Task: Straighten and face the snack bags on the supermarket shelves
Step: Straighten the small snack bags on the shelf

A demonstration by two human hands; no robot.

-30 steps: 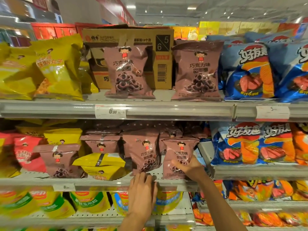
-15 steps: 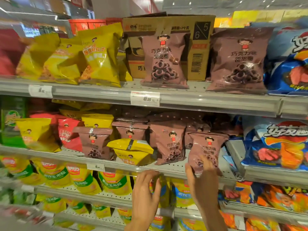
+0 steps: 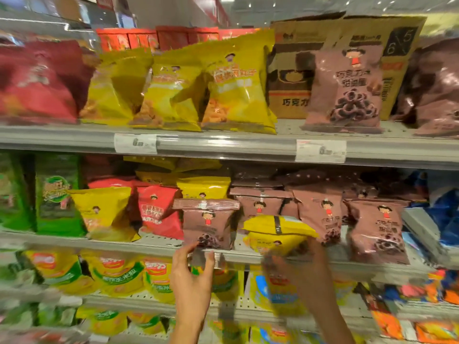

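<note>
While both arms reach up from the bottom edge of the view, the left hand [image 3: 192, 274] sits at the front lip of the middle shelf [image 3: 154, 247], thumb and fingers spread fairly wide around the bottom edge of a small brown snack bag [image 3: 207, 223]; whether they actually pinch it cannot be told. Blurred by motion, the right hand [image 3: 301, 271] is just beside it at the same lip, fingers reaching up against the underside of a yellow bag [image 3: 275, 234] that lies tipped forward over the shelf's front edge; how firmly it holds cannot be told. To the right of the yellow bag, two more brown bags [image 3: 377, 232] stand upright near the front, with further brown ones stacked behind. Left along that shelf stand a red bag [image 3: 159, 212], another yellow bag [image 3: 104, 214] leaning, and green bags [image 3: 57, 194]. On the top shelf [image 3: 223, 142], yellow bags [image 3: 233, 88] lean together at the front edge, a brown bag [image 3: 345, 90] stands before a cardboard box [image 3: 293, 70], and price tags [image 3: 320, 151] hang on the rail.
</note>
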